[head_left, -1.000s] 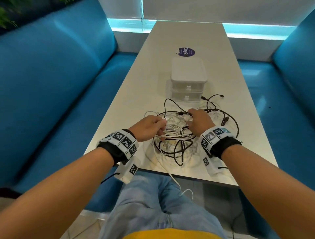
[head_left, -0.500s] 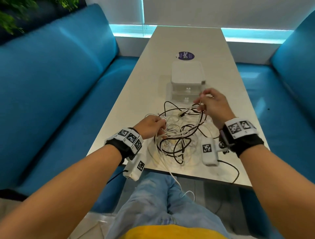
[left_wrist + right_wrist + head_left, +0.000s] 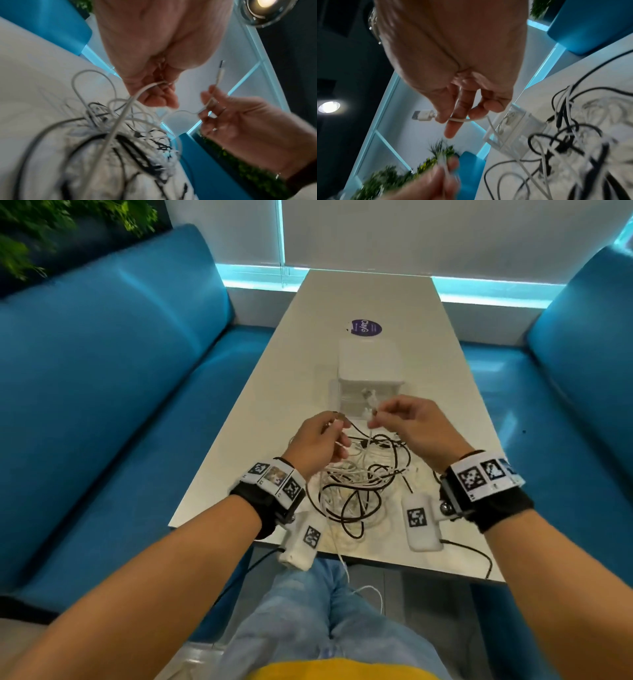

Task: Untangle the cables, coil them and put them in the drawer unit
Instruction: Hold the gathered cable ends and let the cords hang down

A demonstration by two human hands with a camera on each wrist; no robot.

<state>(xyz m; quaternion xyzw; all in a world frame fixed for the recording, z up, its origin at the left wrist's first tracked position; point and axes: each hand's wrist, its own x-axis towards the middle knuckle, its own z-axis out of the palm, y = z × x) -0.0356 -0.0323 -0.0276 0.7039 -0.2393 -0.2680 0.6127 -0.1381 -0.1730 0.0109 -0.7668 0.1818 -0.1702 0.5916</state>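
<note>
A tangle of black and white cables [image 3: 359, 481] lies on the white table [image 3: 376, 296] near its front edge. Both hands hover above it, close together. My right hand [image 3: 376, 419] pinches a white cable [image 3: 458, 119] just behind its USB plug [image 3: 423, 115]. A little lower on the left, my left hand [image 3: 342, 436] holds the same white cable [image 3: 180, 112] between its curled fingers; from there it runs down into the tangle [image 3: 120, 135]. The white drawer unit [image 3: 370, 364] stands just beyond the hands, its drawers facing me.
A purple round sticker [image 3: 364, 327] lies behind the drawer unit. Blue sofas flank the table on the left [image 3: 102, 405] and right [image 3: 582, 405]. One white cable end [image 3: 342, 570] hangs over the table's front edge toward my lap.
My right hand has lifted a white cable end out of the tangle. My left hand has risen off the pile and moved up beside it, taking hold of that cable.
</note>
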